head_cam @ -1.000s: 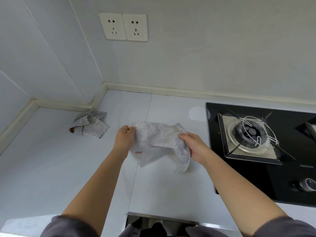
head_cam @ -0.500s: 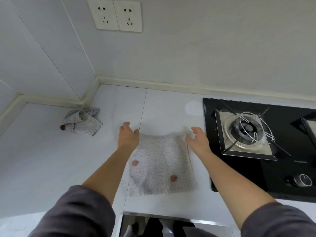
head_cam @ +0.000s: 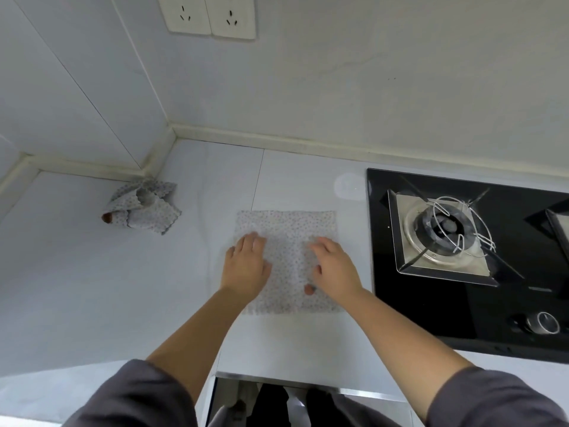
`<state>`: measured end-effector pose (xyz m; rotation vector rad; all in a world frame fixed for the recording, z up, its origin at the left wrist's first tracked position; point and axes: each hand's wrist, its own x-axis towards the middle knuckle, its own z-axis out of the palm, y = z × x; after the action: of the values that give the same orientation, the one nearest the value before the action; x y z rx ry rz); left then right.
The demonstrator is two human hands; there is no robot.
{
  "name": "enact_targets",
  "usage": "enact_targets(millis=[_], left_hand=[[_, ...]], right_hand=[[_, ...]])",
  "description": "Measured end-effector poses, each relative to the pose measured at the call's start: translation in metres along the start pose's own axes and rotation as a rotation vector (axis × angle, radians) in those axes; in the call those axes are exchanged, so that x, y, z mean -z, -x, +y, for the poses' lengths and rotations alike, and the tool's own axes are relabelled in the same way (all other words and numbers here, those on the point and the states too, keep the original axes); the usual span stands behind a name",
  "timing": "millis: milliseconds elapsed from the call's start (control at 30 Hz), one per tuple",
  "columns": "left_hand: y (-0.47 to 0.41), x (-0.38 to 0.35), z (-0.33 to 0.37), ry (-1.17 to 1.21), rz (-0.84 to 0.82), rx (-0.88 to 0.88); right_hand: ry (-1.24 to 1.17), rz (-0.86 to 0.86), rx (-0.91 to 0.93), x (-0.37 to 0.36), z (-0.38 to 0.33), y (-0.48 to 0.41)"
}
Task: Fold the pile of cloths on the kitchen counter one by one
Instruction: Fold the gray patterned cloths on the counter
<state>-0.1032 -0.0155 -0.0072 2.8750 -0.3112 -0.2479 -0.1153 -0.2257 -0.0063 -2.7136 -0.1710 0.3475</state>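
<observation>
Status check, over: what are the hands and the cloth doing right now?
Both open: left hand, right hand flat on spotted cloth. It lies spread on counter, unfolded. Far left: crumpled cloth, untouched.

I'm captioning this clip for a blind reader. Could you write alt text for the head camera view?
The left hand and right hand rest on a speckled cloth spread on a white kitchen counter. A second, crumpled cloth lies near the back left corner, and a black gas hob sits to the right.
</observation>
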Motion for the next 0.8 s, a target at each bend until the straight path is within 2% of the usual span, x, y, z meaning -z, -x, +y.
enact_targets(millis=[67, 100, 200, 300, 400, 467, 567, 667, 733, 800], left_hand=[[0.015, -0.005, -0.007, 0.087, 0.142, -0.159], [0.026, -0.011, -0.012, 0.123, 0.154, -0.250], [0.052, -0.032, -0.023, 0.140, 0.012, -0.377], [0.051, -0.037, -0.022, 0.122, 0.045, -0.339], [0.045, -0.025, -0.013, 0.156, 0.088, -0.291], [0.043, -0.018, -0.011, 0.170, 0.137, -0.312], [0.044, -0.012, -0.015, 0.102, 0.182, -0.366], [0.044, -0.013, -0.029, 0.069, 0.160, -0.306], [0.044, -0.012, -0.035, 0.186, 0.191, -0.207], [0.047, -0.003, -0.033, 0.451, 0.228, -0.029]], right_hand=[[-0.013, 0.028, -0.009, -0.004, 0.003, 0.012], [-0.018, 0.021, -0.019, -0.006, 0.005, 0.018], [-0.029, -0.017, -0.018, -0.015, 0.010, 0.031], [0.014, 0.023, 0.025, -0.019, 0.008, 0.034], [0.161, -0.034, 0.100, -0.021, -0.001, 0.039], [0.240, -0.047, 0.085, -0.024, -0.006, 0.042], [0.263, 0.065, 0.020, -0.029, -0.008, 0.041], [0.215, 0.175, 0.007, -0.024, -0.004, 0.039], [0.141, 0.211, -0.029, -0.013, -0.001, 0.038], [0.025, 0.230, -0.111, -0.003, 0.005, 0.035]])
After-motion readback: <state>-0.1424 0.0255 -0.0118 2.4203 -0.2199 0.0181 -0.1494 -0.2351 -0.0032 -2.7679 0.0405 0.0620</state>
